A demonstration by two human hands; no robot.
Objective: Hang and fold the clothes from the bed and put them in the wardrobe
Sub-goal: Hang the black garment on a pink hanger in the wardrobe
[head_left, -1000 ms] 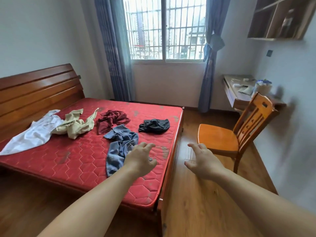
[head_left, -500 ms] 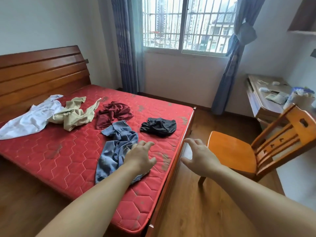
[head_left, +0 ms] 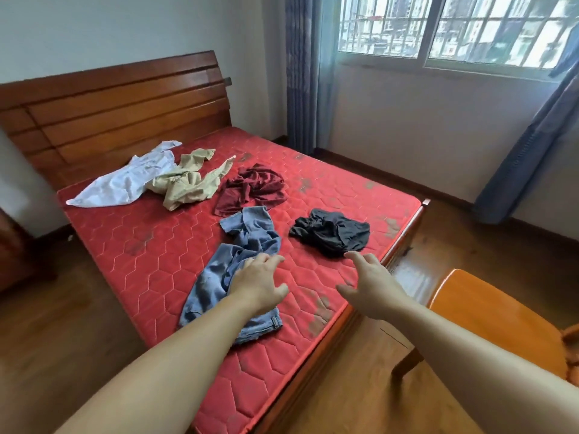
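No readable text, labels or numbers anywhere; clothes on bed (head_left: 150, 245) seemingly unmarked.

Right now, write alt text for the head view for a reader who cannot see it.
Two bare arms reach over a red mattress, the open left hand above a blue shirt and the open right hand near a black garment. Maroon, beige and white clothes lie toward the wooden headboard. A barred window and an orange chair are on the right.
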